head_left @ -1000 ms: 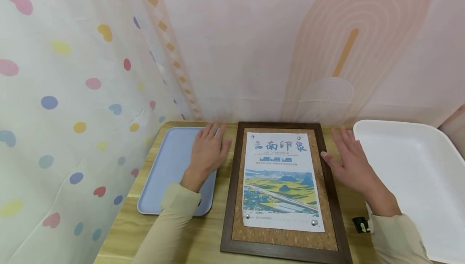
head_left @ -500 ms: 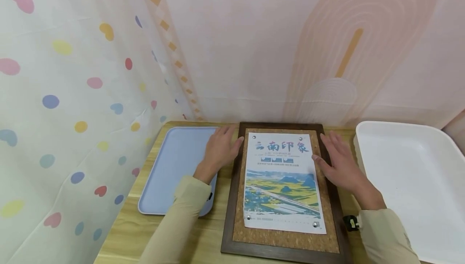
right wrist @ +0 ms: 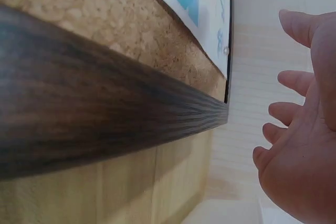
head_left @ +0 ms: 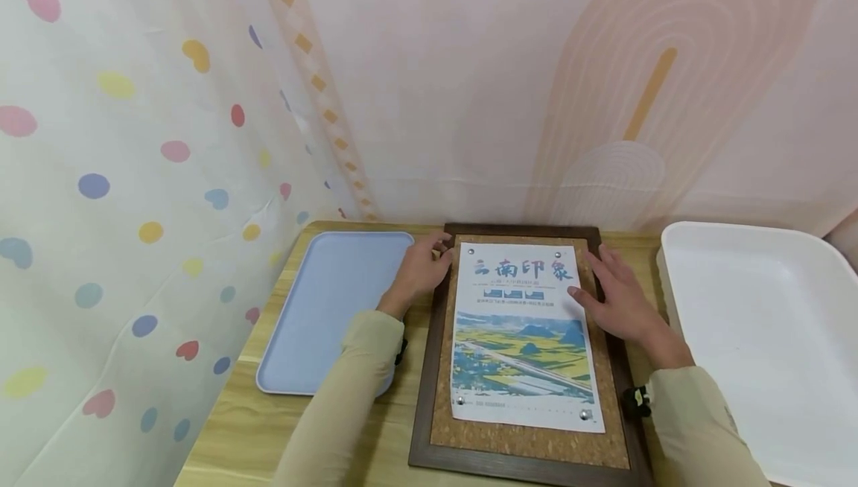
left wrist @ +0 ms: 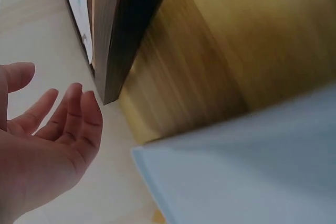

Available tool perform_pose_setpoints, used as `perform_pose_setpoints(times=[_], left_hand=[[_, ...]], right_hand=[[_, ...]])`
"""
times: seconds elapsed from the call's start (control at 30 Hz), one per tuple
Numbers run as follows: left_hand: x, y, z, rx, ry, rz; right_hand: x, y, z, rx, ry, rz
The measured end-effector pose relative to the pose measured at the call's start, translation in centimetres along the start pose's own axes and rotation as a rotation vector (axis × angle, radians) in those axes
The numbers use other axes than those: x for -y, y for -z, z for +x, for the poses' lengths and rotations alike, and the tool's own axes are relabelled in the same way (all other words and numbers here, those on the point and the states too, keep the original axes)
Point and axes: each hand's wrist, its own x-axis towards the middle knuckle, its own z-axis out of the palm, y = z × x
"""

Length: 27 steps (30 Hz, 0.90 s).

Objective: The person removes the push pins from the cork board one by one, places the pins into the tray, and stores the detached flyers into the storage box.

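While the cork board (head_left: 529,353) lies flat mid-bench near the back edge, the left hand (head_left: 421,269) and right hand (head_left: 620,295) flank its top corners, fingers relaxed and gripping nothing, apparently placed to steady the frame or reach the poster (head_left: 523,338).

White tray (head_left: 771,338): right side cut off by the head view's edge. Poster (head_left: 521,330): small print unreadable. Left hand (head_left: 422,269): contact with cork board frame (head_left: 429,368) cannot be told.
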Motion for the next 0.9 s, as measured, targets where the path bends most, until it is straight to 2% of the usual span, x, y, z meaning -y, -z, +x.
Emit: perform_pose_setpoints(times=[0.23,0.57,0.9], left_hand=[[0.2,-0.9,0.9,0.013,-0.018,-0.091],[0.4,-1.7,1.8,0.023,0.013,-0.086],[0.3,-2.0,1.9,0.067,0.055,-0.122]], right_hand=[[-0.3,-0.5,0.4,0.049,0.005,0.005],[-0.3,-1.3,0.8,0.115,-0.007,0.017],[-0.7,-1.8,0.7,0.162,-0.017,0.007]])
